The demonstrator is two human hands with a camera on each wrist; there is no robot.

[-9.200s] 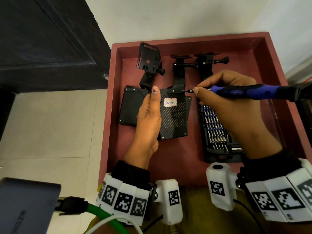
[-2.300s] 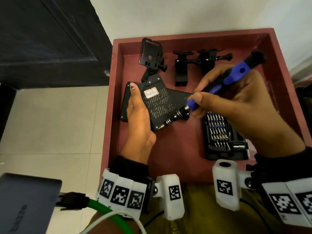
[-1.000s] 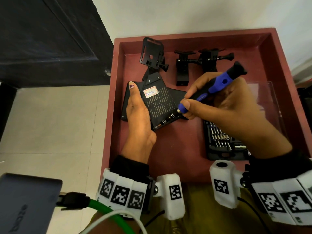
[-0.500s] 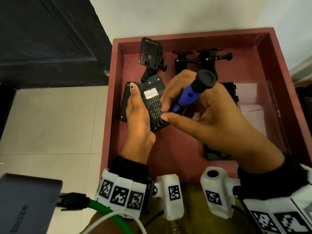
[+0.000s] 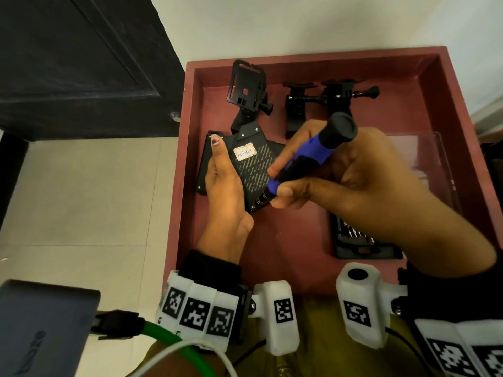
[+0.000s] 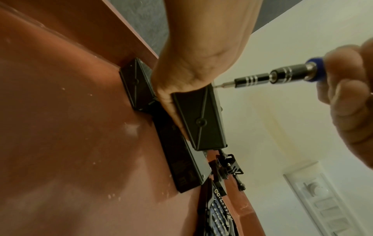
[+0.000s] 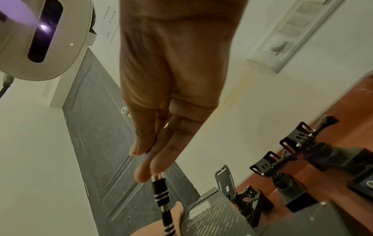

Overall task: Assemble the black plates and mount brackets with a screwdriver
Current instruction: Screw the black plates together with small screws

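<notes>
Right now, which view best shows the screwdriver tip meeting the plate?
Left wrist view: the screwdriver shows side-on, its bit tip touching the top edge of the black plate that the left hand holds. In the head view the right hand hides the tip. The right wrist view shows only the shaft; the contact falls below the frame.

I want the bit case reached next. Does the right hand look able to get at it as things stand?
Probably not without freeing itself: the right hand grips the screwdriver, its tip on the plate. The bit case lies just beneath that wrist, with nothing over it.
</notes>
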